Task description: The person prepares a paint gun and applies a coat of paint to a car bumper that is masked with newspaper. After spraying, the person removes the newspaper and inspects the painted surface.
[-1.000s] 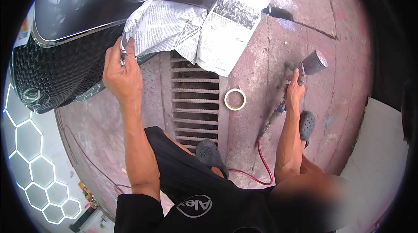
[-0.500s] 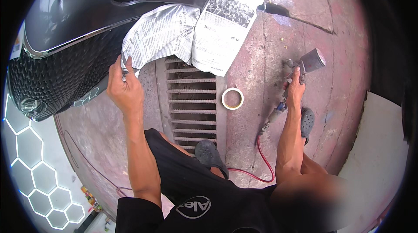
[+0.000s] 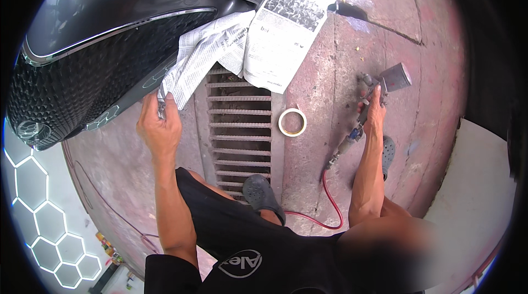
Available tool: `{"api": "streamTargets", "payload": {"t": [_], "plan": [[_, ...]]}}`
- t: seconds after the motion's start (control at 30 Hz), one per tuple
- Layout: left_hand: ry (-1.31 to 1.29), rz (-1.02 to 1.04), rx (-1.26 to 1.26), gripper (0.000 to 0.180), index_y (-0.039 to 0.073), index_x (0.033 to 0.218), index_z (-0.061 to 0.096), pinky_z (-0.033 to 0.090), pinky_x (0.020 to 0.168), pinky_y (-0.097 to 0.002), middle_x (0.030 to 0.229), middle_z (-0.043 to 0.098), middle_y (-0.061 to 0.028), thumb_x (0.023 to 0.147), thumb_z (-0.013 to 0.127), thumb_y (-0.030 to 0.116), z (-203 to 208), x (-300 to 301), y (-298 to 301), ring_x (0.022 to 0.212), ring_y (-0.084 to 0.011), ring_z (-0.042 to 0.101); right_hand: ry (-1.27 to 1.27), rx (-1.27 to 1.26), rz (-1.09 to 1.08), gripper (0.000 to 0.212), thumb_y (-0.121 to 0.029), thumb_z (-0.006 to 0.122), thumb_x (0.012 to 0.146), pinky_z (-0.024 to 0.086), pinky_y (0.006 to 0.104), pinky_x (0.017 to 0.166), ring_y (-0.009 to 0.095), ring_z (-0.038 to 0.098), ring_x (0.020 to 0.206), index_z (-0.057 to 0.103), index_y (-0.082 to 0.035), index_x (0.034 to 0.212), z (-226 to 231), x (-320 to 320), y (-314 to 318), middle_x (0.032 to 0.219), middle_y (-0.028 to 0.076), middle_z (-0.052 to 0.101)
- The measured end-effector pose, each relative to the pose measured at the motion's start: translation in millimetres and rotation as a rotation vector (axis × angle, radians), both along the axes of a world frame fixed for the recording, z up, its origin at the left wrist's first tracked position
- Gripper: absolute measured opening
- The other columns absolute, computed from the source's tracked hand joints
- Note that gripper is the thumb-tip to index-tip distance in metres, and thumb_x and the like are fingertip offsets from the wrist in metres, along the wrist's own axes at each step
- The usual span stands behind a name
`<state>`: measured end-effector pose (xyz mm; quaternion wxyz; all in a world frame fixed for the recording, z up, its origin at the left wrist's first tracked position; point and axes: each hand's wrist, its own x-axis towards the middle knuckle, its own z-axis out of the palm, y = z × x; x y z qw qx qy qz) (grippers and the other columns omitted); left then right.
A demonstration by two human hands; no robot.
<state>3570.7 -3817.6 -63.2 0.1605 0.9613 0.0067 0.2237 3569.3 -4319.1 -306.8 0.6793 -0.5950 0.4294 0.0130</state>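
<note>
left hand pinches one end of the newspaper near the bumper edge; right hand wraps round the spray gun, above the floor; tape lies by the right edge of the grate.

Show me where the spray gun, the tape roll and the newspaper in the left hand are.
Spray gun (image 3: 396, 77), head view: on its grey cup.
Tape roll (image 3: 292, 134), head view: on the ring's lower edge.
Newspaper (image 3: 208, 46), head view: on its crumpled middle.
</note>
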Motion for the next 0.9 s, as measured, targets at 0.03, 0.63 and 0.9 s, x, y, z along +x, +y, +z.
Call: {"api": "streamTargets", "payload": {"t": [0.03, 0.63, 0.9], "plan": [[-0.008, 0.003, 0.012, 0.017, -0.002, 0.104, 0.072, 0.054, 0.072, -0.0422, 0.091, 0.07, -0.0161, 0.097, 0.071, 0.014, 0, -1, 2, 0.08, -0.0371, 0.07, -0.002, -0.016, 0.003, 0.071, -0.068, 0.072, 0.097, 0.053, 0.0326, 0.055, 0.017, 0.065, 0.067, 0.064, -0.005, 0.129, -1, -1, 0, 0.102, 0.009, 0.07], [0.327, -0.199, 0.056, 0.016, 0.005, 0.072, 0.056, 0.048, 0.061, -0.0441, 0.072, 0.055, -0.0107, 0.072, 0.07, 0.013, 2, -12, -28, 0.065, -0.0361, 0.059, -0.244, -0.096, 0.202, 0.096, -0.056, 0.086, 0.09, 0.046, 0.0522, 0.113, 0.033, 0.054, 0.138, 0.049, 0.005, 0.152, 77, 48, 170, 0.147, 0.023, 0.058], [0.413, -0.594, 0.012, 0.021, 0.001, 0.064, 0.057, 0.027, 0.122, -0.0697, 0.092, 0.056, -0.0095, 0.062, 0.073, 0.014, -11, 0, -82, 0.121, -0.035, 0.059, -0.21, 0.358, 0.33, 0.037, -0.029, 0.074, 0.105, 0.056, 0.0316, 0.086, 0.015, 0.071, 0.096, 0.076, 0.004, 0.121, 81, 67, 221, 0.111, 0.01, 0.08]]}}
